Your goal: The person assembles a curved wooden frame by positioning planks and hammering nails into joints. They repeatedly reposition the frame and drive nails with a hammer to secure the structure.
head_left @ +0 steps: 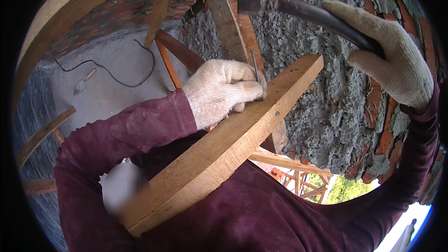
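My left hand (224,88), in a cream knitted glove, pinches a long nail (255,65) that stands upright against a wooden beam (224,140). The beam runs slantwise across my body, and a second nail head (277,114) shows in its near side. Gloved the same way, my right hand (396,51) is closed round the dark handle of a hammer (322,16). The hammer's metal head is raised at the top, above the nail and apart from it. Glove fingers cover the nail's lower end.
Upright timbers (228,18) rise behind the beam, beside a rough mortared brick wall (312,126). A curved-looking timber (60,14) crosses the upper left. Far below, a trowel (85,82) and a black cable (112,78) lie on the grey floor (126,56).
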A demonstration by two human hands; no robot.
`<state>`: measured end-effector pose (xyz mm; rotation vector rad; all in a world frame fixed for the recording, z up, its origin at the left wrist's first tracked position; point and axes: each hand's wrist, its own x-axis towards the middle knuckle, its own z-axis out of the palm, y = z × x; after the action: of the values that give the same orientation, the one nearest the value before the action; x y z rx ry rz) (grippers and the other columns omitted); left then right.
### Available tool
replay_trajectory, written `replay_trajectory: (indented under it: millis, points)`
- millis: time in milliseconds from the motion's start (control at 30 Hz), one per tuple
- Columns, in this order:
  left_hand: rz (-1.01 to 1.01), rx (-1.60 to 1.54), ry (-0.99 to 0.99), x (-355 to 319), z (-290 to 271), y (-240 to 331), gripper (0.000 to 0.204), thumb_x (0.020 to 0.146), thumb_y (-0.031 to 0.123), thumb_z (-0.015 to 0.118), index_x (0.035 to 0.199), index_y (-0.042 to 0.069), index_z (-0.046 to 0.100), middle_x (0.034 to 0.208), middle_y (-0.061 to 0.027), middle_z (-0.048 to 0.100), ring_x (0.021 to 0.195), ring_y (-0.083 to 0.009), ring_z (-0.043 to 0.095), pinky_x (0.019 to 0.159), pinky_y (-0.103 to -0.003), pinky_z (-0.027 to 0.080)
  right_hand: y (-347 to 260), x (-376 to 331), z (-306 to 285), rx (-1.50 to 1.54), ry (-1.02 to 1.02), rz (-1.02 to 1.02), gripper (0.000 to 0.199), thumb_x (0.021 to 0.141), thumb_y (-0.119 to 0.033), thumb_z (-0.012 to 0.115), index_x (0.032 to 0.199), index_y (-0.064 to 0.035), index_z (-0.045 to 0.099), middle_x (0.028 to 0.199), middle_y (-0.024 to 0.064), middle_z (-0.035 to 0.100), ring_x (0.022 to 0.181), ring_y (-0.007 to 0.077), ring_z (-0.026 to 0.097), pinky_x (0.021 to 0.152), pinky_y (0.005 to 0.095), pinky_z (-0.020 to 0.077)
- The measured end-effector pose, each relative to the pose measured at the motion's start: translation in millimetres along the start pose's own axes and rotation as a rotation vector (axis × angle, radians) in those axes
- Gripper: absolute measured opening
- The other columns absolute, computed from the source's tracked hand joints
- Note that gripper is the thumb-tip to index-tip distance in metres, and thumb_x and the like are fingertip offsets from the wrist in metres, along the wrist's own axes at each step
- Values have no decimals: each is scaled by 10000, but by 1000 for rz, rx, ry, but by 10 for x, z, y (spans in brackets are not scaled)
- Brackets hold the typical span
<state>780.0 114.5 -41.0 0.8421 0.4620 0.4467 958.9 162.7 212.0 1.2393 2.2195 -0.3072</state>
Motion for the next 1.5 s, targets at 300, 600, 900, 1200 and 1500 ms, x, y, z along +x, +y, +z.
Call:
replay_trajectory:
  millis: [300,600,900,1200,1500]
  points:
    - [42,6,-16,34,-45,-14,128,938,142,661,953,31,723,704,29,614,558,-20,488,461,-192,367,56,45,-7,9,129,11,693,849,-3,620,1506,-8,400,764,79,617,459,97,504,446,260,443]
    - [56,-51,-36,85,-56,-142,135,933,153,688,956,30,737,732,39,632,601,-18,507,522,-187,397,53,23,-95,111,52,54,785,737,35,628,1491,19,413,772,95,636,482,104,542,466,265,454]
    - [61,-37,-46,148,-48,-199,143,923,146,717,996,26,735,832,9,684,636,-21,537,559,-183,435,-69,-170,-14,120,57,147,559,853,-70,656,1385,31,515,718,85,605,496,128,563,501,272,473]
    - [295,1259,-158,-500,-287,1184,337,938,273,680,1126,-7,685,1025,-137,725,958,-218,686,859,-355,534,-672,-533,1424,1008,991,491,459,903,-346,721,1153,11,575,805,40,617,496,32,459,422,188,319]
    - [89,1544,806,-1781,-1539,1955,715,839,710,595,1090,47,686,815,-132,688,679,-236,650,636,-356,524,-1177,-547,2297,868,1205,540,433,953,-339,651,1222,-2,614,999,80,707,643,65,536,553,224,409]
